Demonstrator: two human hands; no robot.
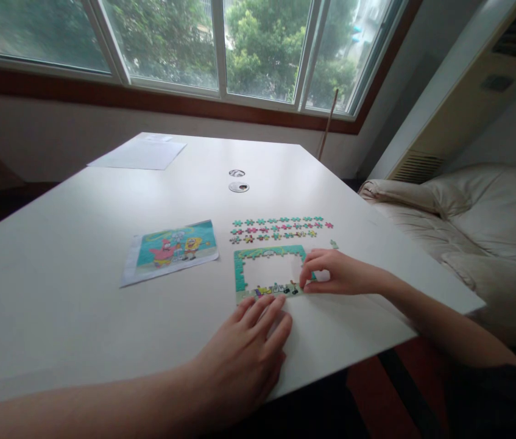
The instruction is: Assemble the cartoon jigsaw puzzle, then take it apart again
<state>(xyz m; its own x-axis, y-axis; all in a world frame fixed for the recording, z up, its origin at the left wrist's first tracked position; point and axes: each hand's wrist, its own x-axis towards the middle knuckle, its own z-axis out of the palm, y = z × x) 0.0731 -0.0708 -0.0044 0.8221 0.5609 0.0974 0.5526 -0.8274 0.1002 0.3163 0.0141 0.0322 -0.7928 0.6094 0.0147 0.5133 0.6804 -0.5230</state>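
Note:
A jigsaw puzzle border (pixel 240 273) lies on the white table, joined into a rectangle around a bare middle. My left hand (pixel 251 347) rests palm down, fingers stretched out, with its fingertips at the border's lower edge. At the border's lower right, my right hand (pixel 328 271) pinches with thumb and fingers closed on a puzzle piece, mostly hidden by the fingertips. Part of the border's right side is behind that hand. Beyond the border, loose puzzle pieces (pixel 276 229) are laid out in three rows. A single pale green piece (pixel 334 244) lies apart, right of them.
Left of the puzzle is a printed reference picture (pixel 178 249) with cartoon characters. White paper (pixel 141 153) lies at the table's far left. Two round metal fittings (pixel 239 187) are set in the tabletop (pixel 79 262). A cream sofa (pixel 490 225) stands to the right.

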